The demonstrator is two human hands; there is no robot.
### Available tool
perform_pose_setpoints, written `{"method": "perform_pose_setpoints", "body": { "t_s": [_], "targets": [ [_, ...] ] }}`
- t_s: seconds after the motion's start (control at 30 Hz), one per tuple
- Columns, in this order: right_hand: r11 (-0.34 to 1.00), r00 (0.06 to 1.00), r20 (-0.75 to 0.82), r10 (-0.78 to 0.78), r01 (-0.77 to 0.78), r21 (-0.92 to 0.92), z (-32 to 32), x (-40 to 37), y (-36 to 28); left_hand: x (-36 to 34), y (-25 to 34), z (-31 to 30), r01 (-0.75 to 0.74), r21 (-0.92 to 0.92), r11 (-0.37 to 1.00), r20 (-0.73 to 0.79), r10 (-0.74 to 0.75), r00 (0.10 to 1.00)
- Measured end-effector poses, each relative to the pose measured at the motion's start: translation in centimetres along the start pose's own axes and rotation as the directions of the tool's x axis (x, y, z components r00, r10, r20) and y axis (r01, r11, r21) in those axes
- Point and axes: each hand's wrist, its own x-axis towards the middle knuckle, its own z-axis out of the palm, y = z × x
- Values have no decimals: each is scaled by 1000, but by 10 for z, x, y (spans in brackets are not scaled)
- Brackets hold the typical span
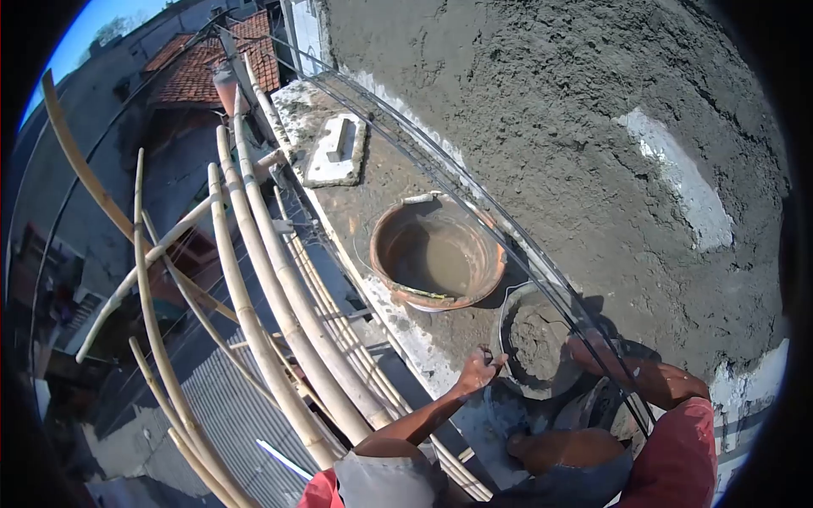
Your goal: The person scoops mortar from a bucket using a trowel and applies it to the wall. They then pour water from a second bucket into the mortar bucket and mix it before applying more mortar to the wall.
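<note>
A bucket [508, 339] of wet grey mortar [542, 343] stands on the ledge close in front of me. My left hand [479, 372] is at its left rim, with the fingers curled closed; what they grip, if anything, is not clear. At the opposite side, my right hand [590, 351] is by the rim, in shadow and partly behind dark cables, so its fingers are hard to make out. Just beyond the bucket sits a wide orange-brown tub [394, 275] with murky liquid at its bottom.
Rough wet plaster covers the wall [576, 152] on the right, with a pale patch [677, 173]. A plastering float [337, 151] lies farther along the ledge. Bamboo poles [279, 279] line the drop at left. Dark cables [440, 173] cross diagonally above the ledge.
</note>
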Motion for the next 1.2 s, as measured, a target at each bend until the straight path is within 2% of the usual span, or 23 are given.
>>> {"method": "perform_pose_setpoints", "body": {
  "t_s": [0.17,0.23,0.27,0.3,0.33,0.37,0.43,0.47,0.57,0.63,0.67,0.7,0.73,0.77,0.8,0.83,0.93,0.97,1.03,1.1,1.13,1.17,1.2],
  "targets": [
    [979,991,116,-60,36,202,16,8,7,-1,6,2,2,-62,998,14,-1,1000],
    [888,964,216,-158,43,457,32,16,13,-5,-8,7,-137,-385,913,-71,119,990],
    [784,937,295,-189,-37,620,34,15,14,-10,26,0,11,-125,992,2,-11,1000],
    [650,906,369,-206,-155,744,38,14,17,-15,40,3,16,-205,979,-92,-35,995],
    [517,870,449,-203,-294,804,39,11,17,-21,53,0,36,-321,946,-28,-48,998],
    [440,845,506,-173,-393,808,37,9,17,-19,55,-5,68,-102,992,-26,-71,997],
    [486,737,669,94,-620,616,-12,0,-18,-17,34,2,19,-420,907,-21,-31,999],
    [469,718,687,112,-647,601,-9,5,1,-14,43,-1,63,-217,974,-6,-65,998],
    [501,770,636,52,-571,650,-16,13,28,-13,47,-3,123,-166,978,-9,-126,992],
    [863,875,462,145,-341,374,-46,13,12,-13,52,-6,130,-52,990,0,-131,991],
    [865,874,464,142,-338,372,-24,19,21,-13,50,-5,132,-54,990,-4,-133,991],
    [817,990,56,-131,75,572,17,29,34,-13,48,-5,151,-88,985,-5,-152,988],
    [651,861,-391,-324,503,568,40,34,42,-11,46,-5,167,-121,979,-2,-168,986],
    [653,863,-387,-324,500,570,48,27,23,-11,46,-4,170,-124,978,0,-171,985],
    [869,855,-190,-483,442,-224,59,16,-16,-8,45,-6,186,-153,970,31,-184,983],
    [403,896,58,-439,255,-879,65,7,-39,-7,45,-8,203,-185,962,58,-195,979],
    [310,760,33,-649,304,-901,44,-22,-14,-9,58,-11,238,-116,964,46,-234,971],
    [382,756,95,-648,431,-818,26,-24,-5,-7,56,-10,230,-121,965,37,-228,973],
    [406,730,38,-682,422,-811,-22,-34,-6,-6,45,-10,202,-150,968,97,-189,977],
    [543,890,-77,-449,204,-815,-36,-27,-20,-10,54,-11,193,-141,971,85,-183,979],
    [585,898,-170,-406,113,-803,-22,-6,-17,-12,57,-14,174,-121,977,110,-161,981],
    [667,895,-161,-415,180,-723,-9,12,-13,-5,27,-4,122,-222,967,58,-112,992],
    [454,731,-171,-661,208,-867,43,37,22,-5,39,-16,86,120,989,73,-95,993]
  ]
}}
